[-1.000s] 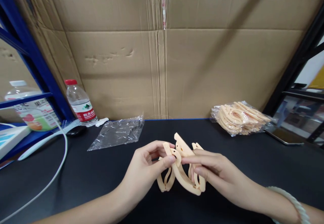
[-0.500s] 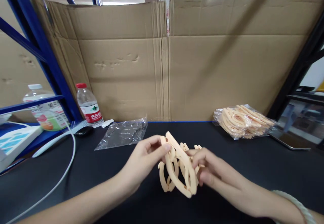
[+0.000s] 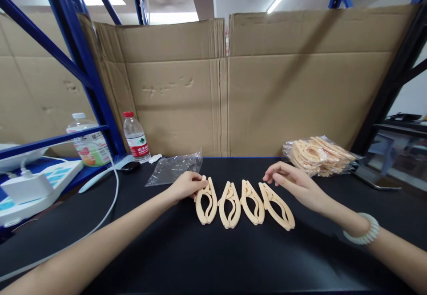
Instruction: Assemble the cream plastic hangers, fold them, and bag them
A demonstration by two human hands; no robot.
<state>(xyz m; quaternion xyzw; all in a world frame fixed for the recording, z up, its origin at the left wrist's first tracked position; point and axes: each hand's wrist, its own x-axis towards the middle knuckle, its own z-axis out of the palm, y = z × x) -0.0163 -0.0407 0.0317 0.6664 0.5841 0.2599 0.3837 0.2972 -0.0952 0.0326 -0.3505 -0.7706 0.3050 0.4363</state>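
Several beige folding hangers lie folded in a row on the black table, each a long loop with an S-shaped piece inside. My left hand (image 3: 185, 186) has its fingers closed on the upper end of the leftmost folding hanger (image 3: 199, 209). Just above and right of the rightmost folding hanger (image 3: 288, 224) hovers my right hand (image 3: 295, 183). Its fingers are loosely bent and apart from the thumb, with nothing between them. The two middle hangers, one of them a folding hanger (image 3: 236, 215) left of centre, rest untouched.
A clear bag of similar beige pieces (image 3: 320, 157) lies at the back right. An empty clear plastic bag (image 3: 173, 169) is behind my left hand. Bottles, including a red-capped one (image 3: 136, 141), a white cable (image 3: 115, 197) and a power strip (image 3: 63, 177) occupy the left. Cardboard (image 3: 173, 94) walls the back.
The hangers, held bunched between both hands before, now lie spread in a row on the table. My right hand has let go and moved up and right; my left has moved left.
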